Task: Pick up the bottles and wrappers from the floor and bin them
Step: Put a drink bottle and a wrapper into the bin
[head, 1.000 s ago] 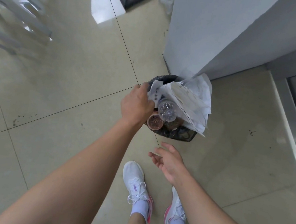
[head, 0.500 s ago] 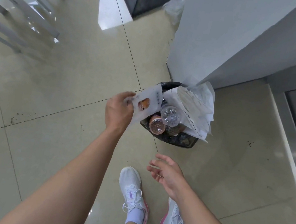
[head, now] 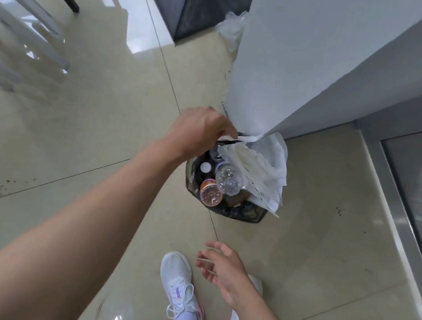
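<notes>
Over the far rim of the bin (head: pixel 248 216), which stood on the tiled floor (head: pixel 88 127) against the foot of a grey pillar (head: pixel 297 64), the left hand (head: pixel 200 131) was closed on a white wrapper (head: pixel 247 138), pinching one end so that the strip stretched across toward the pillar side. The right hand (head: pixel 224 271) hung low and near the white shoes (head: pixel 182 287), fingers loosely spread and holding nothing. The step in hand looked to be the binning of that wrapper; what it called for next was letting go above the opening, and probably a push downward, since the bin was already heaped and a light strip might catch on the pile and slide off. Inside the black liner a clear plastic bottle (head: pixel 228 179) lay with its base upward, touching an orange-tinted bottle (head: pixel 211 193) just beside it, and a small white cap (head: pixel 205 167) showed near the left wall. Crumpled white paper and bags (head: pixel 264 172) filled the right side and spilled over the rim. Farther off, a thin plastic bag (head: pixel 231 28) lay by the pillar, near a dark cabinet (head: pixel 198 5); whether it was litter could not be told.
</notes>
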`<action>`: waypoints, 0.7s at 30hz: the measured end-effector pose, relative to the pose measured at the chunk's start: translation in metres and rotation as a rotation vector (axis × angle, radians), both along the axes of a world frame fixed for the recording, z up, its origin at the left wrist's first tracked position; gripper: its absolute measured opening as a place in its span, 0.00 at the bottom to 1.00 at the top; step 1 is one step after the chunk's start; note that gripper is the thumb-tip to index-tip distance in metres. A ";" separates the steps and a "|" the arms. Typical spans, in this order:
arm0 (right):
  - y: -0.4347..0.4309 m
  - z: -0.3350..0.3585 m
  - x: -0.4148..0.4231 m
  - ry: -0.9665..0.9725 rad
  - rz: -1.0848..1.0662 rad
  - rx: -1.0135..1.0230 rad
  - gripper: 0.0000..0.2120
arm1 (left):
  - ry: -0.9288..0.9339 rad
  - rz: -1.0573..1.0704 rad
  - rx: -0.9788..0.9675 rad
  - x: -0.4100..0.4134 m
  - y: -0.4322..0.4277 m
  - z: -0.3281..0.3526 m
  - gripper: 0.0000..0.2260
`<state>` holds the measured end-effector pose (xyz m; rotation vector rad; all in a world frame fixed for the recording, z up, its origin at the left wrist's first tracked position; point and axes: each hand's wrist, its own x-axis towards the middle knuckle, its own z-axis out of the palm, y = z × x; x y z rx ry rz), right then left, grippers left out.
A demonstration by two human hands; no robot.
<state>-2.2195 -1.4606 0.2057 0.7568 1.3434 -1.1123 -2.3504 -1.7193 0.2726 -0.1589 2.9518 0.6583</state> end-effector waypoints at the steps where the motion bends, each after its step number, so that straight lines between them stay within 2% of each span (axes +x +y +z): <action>1: 0.000 0.001 -0.001 0.001 -0.004 0.000 0.12 | -0.037 -0.074 -0.001 -0.013 -0.001 0.006 0.11; 6: 0.001 0.005 -0.003 -0.005 -0.051 0.014 0.12 | -0.177 -0.280 -0.095 -0.063 -0.007 0.045 0.11; 13: 0.014 0.019 0.002 -0.014 -0.083 0.014 0.11 | -0.253 -0.550 -0.170 -0.069 0.014 0.100 0.15; 17: 0.020 0.029 0.006 -0.027 -0.107 0.007 0.10 | -0.284 -0.645 -0.192 -0.075 0.051 0.092 0.16; 21: 0.026 0.033 0.000 -0.001 -0.141 -0.007 0.10 | -0.504 -0.676 -0.144 -0.073 0.083 0.060 0.18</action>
